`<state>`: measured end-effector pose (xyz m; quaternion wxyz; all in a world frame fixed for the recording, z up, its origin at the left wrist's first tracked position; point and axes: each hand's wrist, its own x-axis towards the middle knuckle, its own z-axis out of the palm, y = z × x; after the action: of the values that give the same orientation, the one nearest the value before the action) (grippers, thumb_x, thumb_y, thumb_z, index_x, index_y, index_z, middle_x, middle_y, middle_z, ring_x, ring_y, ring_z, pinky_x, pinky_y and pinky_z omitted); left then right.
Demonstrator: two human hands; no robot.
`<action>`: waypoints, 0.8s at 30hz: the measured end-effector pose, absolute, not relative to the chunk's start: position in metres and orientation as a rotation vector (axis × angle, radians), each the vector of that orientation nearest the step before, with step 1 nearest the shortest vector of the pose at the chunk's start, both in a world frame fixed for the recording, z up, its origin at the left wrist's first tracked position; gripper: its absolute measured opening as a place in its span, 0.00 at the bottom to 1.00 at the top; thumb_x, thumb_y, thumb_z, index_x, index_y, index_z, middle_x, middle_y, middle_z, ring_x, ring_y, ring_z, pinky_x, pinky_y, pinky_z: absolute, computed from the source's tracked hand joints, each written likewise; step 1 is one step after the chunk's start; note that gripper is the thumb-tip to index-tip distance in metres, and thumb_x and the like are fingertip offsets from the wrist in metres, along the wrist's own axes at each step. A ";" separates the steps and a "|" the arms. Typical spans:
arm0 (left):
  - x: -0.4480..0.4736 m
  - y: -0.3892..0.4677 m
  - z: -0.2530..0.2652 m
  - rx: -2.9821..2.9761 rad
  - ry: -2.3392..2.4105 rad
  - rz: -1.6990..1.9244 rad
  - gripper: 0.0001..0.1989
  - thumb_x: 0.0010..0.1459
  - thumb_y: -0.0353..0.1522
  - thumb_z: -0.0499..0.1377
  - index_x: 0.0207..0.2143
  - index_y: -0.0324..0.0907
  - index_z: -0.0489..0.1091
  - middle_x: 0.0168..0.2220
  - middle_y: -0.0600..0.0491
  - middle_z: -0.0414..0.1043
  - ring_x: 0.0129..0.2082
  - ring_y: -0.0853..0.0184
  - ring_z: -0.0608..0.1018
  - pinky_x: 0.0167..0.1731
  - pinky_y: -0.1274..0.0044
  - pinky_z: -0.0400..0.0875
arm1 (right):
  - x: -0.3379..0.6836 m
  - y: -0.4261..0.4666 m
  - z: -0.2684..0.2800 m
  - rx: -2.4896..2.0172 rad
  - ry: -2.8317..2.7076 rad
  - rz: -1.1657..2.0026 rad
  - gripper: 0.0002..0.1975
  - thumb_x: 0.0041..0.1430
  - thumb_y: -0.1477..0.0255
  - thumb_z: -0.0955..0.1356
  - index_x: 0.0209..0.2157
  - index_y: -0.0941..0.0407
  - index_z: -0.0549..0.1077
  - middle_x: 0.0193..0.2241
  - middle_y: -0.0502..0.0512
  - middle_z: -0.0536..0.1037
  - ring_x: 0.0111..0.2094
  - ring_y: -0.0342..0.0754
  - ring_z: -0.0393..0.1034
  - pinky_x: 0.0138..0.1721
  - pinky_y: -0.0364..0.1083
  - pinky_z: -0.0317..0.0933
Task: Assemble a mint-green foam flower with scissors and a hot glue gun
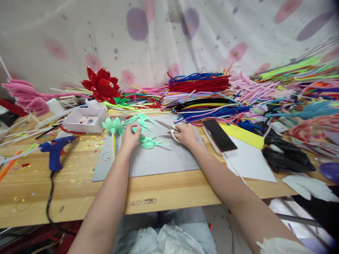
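My right hand [186,134] is closed round the white handles of a pair of scissors [165,125], their metal blades pointing left and away from me above the cutting mat. My left hand [129,137] has its fingers curled by several mint-green fuzzy leaves [149,143], with a green leaf showing between thumb and fingers. Part of that grip is hidden. Left of this hand, a mint-green fuzzy flower [113,124] on a pale yellow stem lies at the mat's edge. Under both hands is the grey cutting mat [164,165].
On the left lie a blue glue gun [56,151] with a black cable and a white tray [84,129]. Behind stands a red flower [101,84] near bundles of coloured pipe cleaners [198,84]. A phone [219,135], yellow card [245,135] and black plastic bag [287,157] lie right.
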<state>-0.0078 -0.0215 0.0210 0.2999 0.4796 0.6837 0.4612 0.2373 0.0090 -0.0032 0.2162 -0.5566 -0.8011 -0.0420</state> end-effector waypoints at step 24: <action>-0.033 0.044 0.020 2.211 1.906 0.790 0.14 0.54 0.28 0.50 0.40 0.41 0.71 0.42 0.46 0.70 0.45 0.60 0.70 0.45 0.70 0.63 | 0.237 0.009 -0.008 -1.594 -2.105 0.008 0.17 0.55 0.56 0.62 0.23 0.55 0.67 0.23 0.52 0.75 0.25 0.45 0.63 0.31 0.45 0.44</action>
<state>-0.0326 0.0445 0.0200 0.0587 0.7297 0.6293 0.2608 0.2368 0.0089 -0.0076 0.2481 -0.5849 -0.7722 0.0029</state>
